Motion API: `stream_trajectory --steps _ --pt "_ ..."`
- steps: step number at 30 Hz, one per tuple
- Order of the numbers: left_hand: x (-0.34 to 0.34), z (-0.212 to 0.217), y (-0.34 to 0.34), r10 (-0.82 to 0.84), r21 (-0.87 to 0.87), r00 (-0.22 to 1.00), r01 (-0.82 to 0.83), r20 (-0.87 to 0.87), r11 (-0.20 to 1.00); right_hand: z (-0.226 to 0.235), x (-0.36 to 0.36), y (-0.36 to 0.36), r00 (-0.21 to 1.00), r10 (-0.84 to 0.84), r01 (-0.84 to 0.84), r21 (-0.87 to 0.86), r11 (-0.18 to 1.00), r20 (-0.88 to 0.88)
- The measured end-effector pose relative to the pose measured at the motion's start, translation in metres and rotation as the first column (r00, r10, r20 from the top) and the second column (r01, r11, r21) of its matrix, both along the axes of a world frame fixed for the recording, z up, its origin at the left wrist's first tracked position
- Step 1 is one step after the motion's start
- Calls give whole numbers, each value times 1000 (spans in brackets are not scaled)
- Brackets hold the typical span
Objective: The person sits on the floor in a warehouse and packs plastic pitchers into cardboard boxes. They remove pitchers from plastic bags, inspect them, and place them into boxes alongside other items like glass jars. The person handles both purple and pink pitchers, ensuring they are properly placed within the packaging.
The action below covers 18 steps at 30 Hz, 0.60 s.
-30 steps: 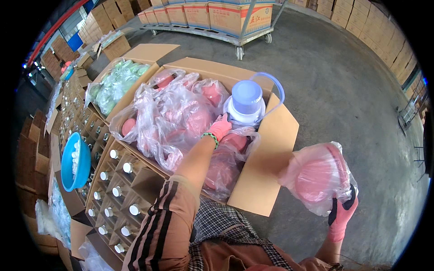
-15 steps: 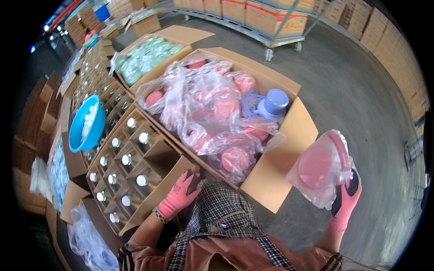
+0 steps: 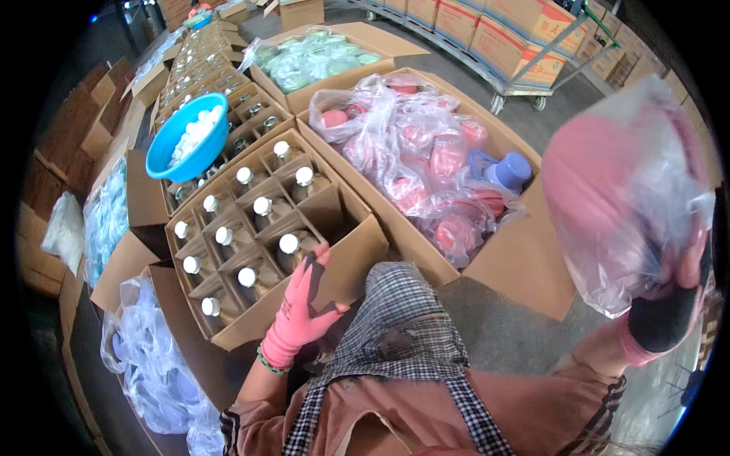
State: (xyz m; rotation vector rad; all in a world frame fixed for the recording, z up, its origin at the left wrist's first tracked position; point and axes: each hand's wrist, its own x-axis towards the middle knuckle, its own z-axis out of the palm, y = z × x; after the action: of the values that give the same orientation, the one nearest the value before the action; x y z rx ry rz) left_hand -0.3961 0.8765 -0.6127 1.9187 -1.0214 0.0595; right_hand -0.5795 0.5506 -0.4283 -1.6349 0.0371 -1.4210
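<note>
At the far right, my right hand [image 3: 669, 315], in a pink glove with a dark palm, grips a pink plastic piece in a clear bag [image 3: 620, 182] and holds it up. The wrap and nearness hide its exact kind. My left hand [image 3: 300, 315], also gloved in pink, is open, with its fingers stretched beside the near right corner of a divided carton [image 3: 308, 277]. White-capped bottles [image 3: 289, 243] stand upright in most of its cells. Right of it, a large open box [image 3: 506, 270] is full of bagged pink plastic pieces [image 3: 411, 152] and a loose blue-violet handled cup [image 3: 509, 171].
A blue basin [image 3: 163, 156] of white caps [image 3: 196, 133] rests on cartons behind the bottles. Bagged green pieces [image 3: 315, 57] fill a box farther back. Bagged violet pieces [image 3: 156, 365] lie in a box at lower left. A loaded trolley [image 3: 506, 83] stands at the back right.
My right hand has raised the bagged pink piece closer and to the right. My left hand stays open near the carton's corner. The view has swung, shifting the boxes rightward.
</note>
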Motion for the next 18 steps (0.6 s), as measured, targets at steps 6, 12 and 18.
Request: stream_trajectory --steps 6,12,18 --pt "5 -1 39 180 -85 984 -179 12 980 30 51 50 998 -22 29 -117 993 59" --pt "10 -34 77 254 -177 964 -264 -78 948 56 90 74 997 44 -33 -157 987 63" --pt "28 -31 105 277 -449 948 -318 -157 835 55 120 105 986 168 -167 -162 972 -11"
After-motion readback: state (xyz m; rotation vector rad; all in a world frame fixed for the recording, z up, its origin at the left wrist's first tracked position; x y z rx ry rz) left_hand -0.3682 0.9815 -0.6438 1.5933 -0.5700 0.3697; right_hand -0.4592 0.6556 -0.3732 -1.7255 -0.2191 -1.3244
